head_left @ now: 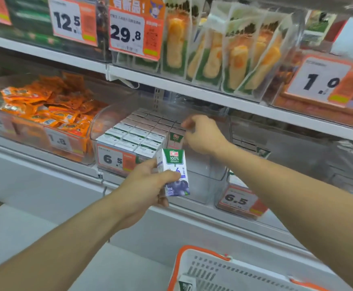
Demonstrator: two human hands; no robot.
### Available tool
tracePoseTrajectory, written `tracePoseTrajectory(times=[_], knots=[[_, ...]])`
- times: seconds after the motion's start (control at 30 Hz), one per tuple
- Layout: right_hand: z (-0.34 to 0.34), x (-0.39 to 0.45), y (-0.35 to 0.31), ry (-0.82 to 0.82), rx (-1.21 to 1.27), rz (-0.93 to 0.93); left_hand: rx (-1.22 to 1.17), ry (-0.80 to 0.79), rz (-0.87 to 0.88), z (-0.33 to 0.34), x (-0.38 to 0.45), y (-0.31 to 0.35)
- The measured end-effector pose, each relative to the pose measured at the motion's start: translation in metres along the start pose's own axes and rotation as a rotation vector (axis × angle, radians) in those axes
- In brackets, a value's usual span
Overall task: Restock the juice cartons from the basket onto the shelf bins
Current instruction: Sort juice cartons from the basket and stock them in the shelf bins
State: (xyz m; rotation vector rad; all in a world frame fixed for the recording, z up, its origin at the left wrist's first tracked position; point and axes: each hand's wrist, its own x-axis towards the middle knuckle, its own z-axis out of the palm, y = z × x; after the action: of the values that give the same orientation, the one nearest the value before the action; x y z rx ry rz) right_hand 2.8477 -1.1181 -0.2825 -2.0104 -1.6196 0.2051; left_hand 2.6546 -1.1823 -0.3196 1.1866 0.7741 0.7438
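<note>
My left hand [148, 183] grips a small blueberry juice carton [174, 173], white with a green top, in front of the clear shelf bin [205, 185]. Inside that bin stand several rows of juice cartons [137, 135]. My right hand [202, 135] reaches into the bin and pinches the top of a pinkish carton [176, 138] at the right end of the rows. At the bottom edge sits the white basket with an orange rim [205, 267]; one carton [187, 284] shows inside it.
A bin of orange snack packets [49, 110] stands to the left, another clear bin with a 6.5 tag [238, 200] to the right. The upper shelf [192, 89] holds packaged snacks and price tags right above the bin. A white freezer top lies below.
</note>
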Motion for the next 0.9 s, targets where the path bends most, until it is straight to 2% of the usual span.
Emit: tracePoseTrajectory(times=[0.07, 0.13, 0.2, 0.27, 0.43, 0.57, 0.67, 0.73, 0.8, 0.9], knots=[[-0.037, -0.047, -0.005, -0.103, 0.237, -0.018, 0.053, -0.077, -0.003, 0.012, -0.004, 0.006], [-0.069, -0.092, 0.002, -0.294, 0.402, 0.005, 0.089, -0.194, -0.028, 0.027, -0.008, 0.01], [-0.096, -0.129, 0.021, -0.453, 0.463, 0.02, 0.142, -0.295, -0.039, 0.047, -0.012, 0.012], [-0.117, -0.16, 0.045, -0.477, 0.512, 0.022, 0.211, -0.379, -0.034, 0.073, -0.016, 0.012], [-0.152, -0.217, 0.108, -0.292, 0.592, 0.081, 0.438, -0.584, 0.0, 0.148, -0.024, 0.003], [-0.184, -0.257, 0.159, -0.229, 0.651, 0.125, 0.604, -0.577, 0.135, 0.213, -0.03, -0.01], [-0.217, -0.283, 0.197, -0.005, 0.668, 0.115, 0.882, -0.417, 0.438, 0.251, -0.019, -0.024], [-0.239, -0.297, 0.227, 0.169, 0.658, 0.096, 0.952, -0.348, 0.569, 0.276, -0.008, -0.032], [-0.257, -0.309, 0.258, 0.351, 0.664, 0.116, 0.97, -0.324, 0.661, 0.304, 0.004, -0.042], [-0.273, -0.32, 0.3, 0.596, 0.632, 0.195, 1.106, -0.369, 0.776, 0.346, 0.029, -0.061]])
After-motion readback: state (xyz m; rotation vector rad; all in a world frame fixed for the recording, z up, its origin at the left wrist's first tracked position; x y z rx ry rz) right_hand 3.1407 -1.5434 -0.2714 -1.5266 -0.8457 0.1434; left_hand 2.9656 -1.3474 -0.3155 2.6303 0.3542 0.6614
